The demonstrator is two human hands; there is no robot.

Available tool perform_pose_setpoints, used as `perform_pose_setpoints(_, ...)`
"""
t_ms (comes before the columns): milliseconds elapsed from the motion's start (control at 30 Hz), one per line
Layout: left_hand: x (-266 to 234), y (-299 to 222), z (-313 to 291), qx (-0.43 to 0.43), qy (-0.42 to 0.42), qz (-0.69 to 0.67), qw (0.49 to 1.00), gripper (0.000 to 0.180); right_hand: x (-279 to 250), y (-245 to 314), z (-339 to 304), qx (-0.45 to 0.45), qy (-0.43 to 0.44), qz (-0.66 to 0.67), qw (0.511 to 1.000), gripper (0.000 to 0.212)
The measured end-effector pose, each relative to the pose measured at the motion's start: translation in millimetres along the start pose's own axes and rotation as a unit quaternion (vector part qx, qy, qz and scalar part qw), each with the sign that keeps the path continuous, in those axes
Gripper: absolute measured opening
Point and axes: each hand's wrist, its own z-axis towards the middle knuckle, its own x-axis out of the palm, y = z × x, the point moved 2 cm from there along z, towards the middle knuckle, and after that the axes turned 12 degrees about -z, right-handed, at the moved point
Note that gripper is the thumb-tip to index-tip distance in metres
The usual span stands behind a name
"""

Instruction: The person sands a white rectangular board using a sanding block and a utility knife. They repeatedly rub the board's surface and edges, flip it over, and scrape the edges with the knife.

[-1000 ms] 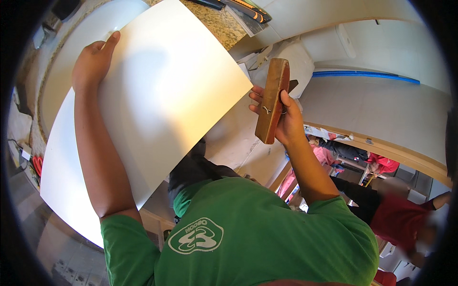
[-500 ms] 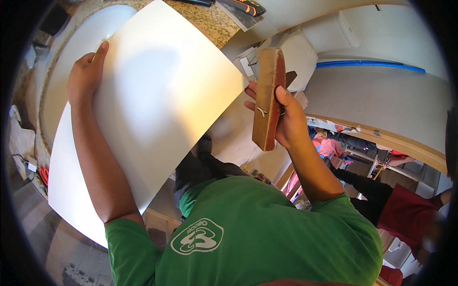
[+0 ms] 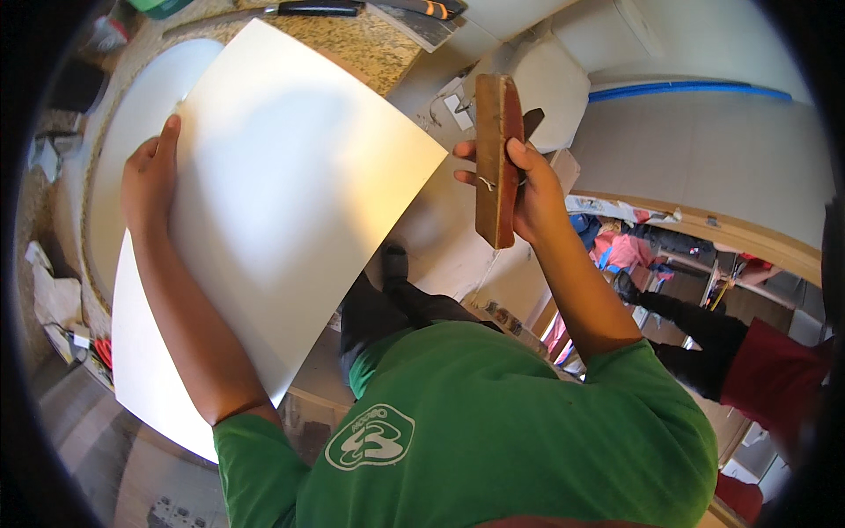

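A large white panel (image 3: 264,167) leans tilted in front of me, with a soft shadow across its face. My left hand (image 3: 150,180) is closed on its left edge, thumb pointing up along it; the other fingers are partly hidden. Along the panel's lower left lies my left forearm. To the right of the panel and apart from it, my right hand (image 3: 528,176) grips a long wooden block (image 3: 493,167) held upright. The block has a reddish face and a twist of wire around its middle. A dark flat piece (image 3: 534,121) sticks out behind it.
A speckled stone counter (image 3: 387,57) with a white basin (image 3: 189,66) stands behind the panel. Black-handled tools (image 3: 321,8) lie on it. A toilet (image 3: 550,92) is beyond the block. Through a doorway at right, a person in a red shirt (image 3: 766,370) stands near heaped clothes (image 3: 625,251).
The view has shifted slightly, showing more of the counter. The block has moved slightly up and right, with its near face less turned toward me. Both hands keep their holds.
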Motion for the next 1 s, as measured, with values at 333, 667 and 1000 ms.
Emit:
perform_pose_setpoints(333,6.4,-0.1,0.4,-0.022,-0.023,-0.014,0.999,0.067,-7.4,-27.5,-14.2,-0.031,0.056,0.026,0.998,0.068)
perform_pose_setpoints(667,7.3,-8.2,-5.5,0.001,-0.026,-0.026,0.999,0.069,16.1,14.4,-34.9,-0.207,0.098,-0.593,0.772,0.053)
perform_pose_setpoints(1000,6.8,-10.4,-9.5,0.018,-0.040,-0.036,0.998,0.062,8.5,26.9,-20.2,-0.254,0.126,-0.506,0.814,0.056)
